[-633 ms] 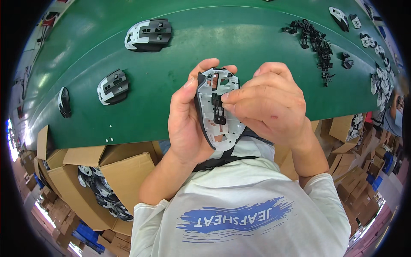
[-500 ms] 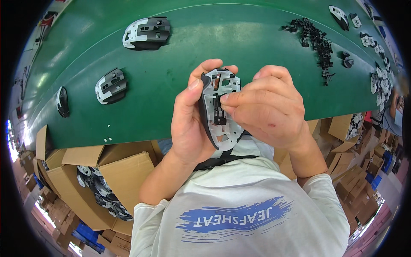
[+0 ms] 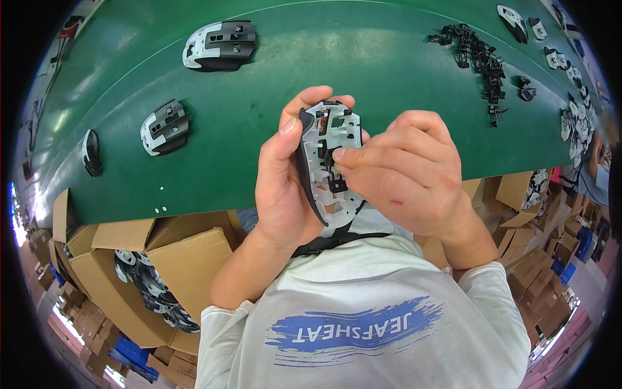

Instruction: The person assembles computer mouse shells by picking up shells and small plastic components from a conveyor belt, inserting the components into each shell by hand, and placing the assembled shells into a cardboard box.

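My left hand (image 3: 283, 178) is wrapped round a computer mouse shell (image 3: 341, 211), tilted up with its pale inner side showing and a dark outer edge along my palm. Over the shell's middle lies a small black plastic part (image 3: 335, 184), set lengthwise among the ribs. Thumb and forefinger of my right hand (image 3: 408, 170) are pinched together on that black part. The fingertips cover its upper right side, so whether it sits fully in place cannot be told.
On the green table (image 3: 311, 58) lie mouse shells (image 3: 220, 45) at the left and a pile of black plastic parts (image 3: 479, 61) at the right. White pieces (image 3: 575, 126) are heaped at the far right. A cardboard box (image 3: 116, 292) of shells stands at the lower left.
My right hand has shifted slightly down with its pinch still at the black part. The left hand and shell have moved a little to the left.
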{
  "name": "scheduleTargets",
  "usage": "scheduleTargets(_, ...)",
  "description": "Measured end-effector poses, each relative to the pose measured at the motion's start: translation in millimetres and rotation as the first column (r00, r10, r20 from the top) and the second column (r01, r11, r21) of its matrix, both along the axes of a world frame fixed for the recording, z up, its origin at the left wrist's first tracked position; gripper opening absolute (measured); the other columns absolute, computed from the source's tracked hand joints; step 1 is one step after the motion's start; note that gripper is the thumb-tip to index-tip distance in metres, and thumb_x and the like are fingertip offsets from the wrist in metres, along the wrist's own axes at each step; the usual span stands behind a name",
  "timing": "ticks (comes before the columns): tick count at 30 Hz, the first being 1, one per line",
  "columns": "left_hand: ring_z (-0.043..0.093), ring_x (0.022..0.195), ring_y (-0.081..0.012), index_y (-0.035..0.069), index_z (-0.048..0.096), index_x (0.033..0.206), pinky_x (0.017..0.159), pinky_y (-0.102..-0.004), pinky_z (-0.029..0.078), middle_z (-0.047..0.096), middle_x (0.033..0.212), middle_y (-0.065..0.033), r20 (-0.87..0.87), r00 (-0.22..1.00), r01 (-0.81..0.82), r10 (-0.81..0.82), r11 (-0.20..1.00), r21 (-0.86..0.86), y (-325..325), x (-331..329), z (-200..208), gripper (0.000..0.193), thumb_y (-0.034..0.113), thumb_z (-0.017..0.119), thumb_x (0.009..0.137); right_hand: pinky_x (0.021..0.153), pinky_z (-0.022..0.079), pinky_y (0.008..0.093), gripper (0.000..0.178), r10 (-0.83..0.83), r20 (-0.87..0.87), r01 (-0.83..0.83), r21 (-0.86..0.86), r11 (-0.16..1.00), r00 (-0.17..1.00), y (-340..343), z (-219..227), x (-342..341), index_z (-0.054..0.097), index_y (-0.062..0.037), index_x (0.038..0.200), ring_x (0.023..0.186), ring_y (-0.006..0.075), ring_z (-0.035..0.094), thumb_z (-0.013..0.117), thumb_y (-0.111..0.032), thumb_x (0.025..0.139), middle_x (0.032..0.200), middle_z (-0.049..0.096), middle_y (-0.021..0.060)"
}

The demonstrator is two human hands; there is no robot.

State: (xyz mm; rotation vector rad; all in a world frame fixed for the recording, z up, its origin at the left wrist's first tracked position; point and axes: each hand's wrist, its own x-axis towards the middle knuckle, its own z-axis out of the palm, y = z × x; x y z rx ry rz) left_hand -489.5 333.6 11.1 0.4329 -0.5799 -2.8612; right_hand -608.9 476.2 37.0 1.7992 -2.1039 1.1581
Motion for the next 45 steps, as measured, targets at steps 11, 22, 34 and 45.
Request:
scheduleTargets(11, 0.067, 0.119, -0.0255, 0.009, 0.044, 0.154, 0.104, -0.0411, 0.057, 0.056, 0.148, -0.0143, 0.071, 0.997, -0.03, 0.029, 1.0, 0.006, 6.6, 1.2, 2.8, 0.052, 0.041, 0.046, 0.113, 0.084, 0.05, 0.0343, 0.016, -0.023, 0.037, 0.023, -0.012, 1.0, 0.999, 5.3, -10.2, 3.0, 0.074, -0.0157, 0.084, 0.084, 0.0154, 0.07, 0.08, -0.015, 0.069, 0.097, 0.08, -0.003)
scheduleTargets(22, 0.06, 0.126, -0.0182, 0.003, 0.039, 0.156, 0.11, -0.0348, 0.049, 0.05, 0.152, -0.0141, 0.069, 0.998, 0.022, -0.005, 0.966, -0.256, 10.7, 5.4, 0.1, 0.056, 0.039, 0.045, 0.113, 0.085, 0.05, 0.0343, 0.016, 0.075, 0.169, -0.075, -0.006, 0.997, 0.983, 4.3, -11.1, -9.7, 0.074, -0.0141, 0.088, 0.081, 0.0155, 0.07, 0.083, -0.008, 0.076, 0.091, 0.078, -0.0038)
scheduleTargets(34, 0.065, 0.124, -0.0243, 0.005, 0.038, 0.159, 0.107, -0.0383, 0.055, 0.051, 0.153, -0.0179, -0.02, 0.999, -0.037, 0.035, 0.991, -0.127, 6.5, -1.5, 3.6, 0.061, 0.043, 0.046, 0.112, 0.091, 0.05, 0.0387, 0.031, -0.069, 0.054, 0.074, -0.094, 0.993, 0.996, 11.1, -16.1, -1.1, 0.083, -0.0178, 0.104, 0.088, 0.0179, 0.064, 0.092, -0.021, 0.075, 0.105, 0.072, -0.0033)
scheduleTargets(45, 0.064, 0.124, -0.0249, 0.003, 0.037, 0.159, 0.102, -0.0391, 0.058, 0.049, 0.153, -0.018, -0.088, 0.994, -0.079, 0.06, 0.97, -0.231, 0.3, -3.2, 2.9, 0.066, 0.045, 0.049, 0.11, 0.091, 0.048, 0.0432, 0.035, 0.0, 0.113, -0.007, 0.056, 0.998, 0.994, 26.5, 1.7, 6.5, 0.084, -0.0177, 0.112, 0.092, 0.0193, 0.062, 0.088, -0.025, 0.078, 0.108, 0.072, -0.0039)
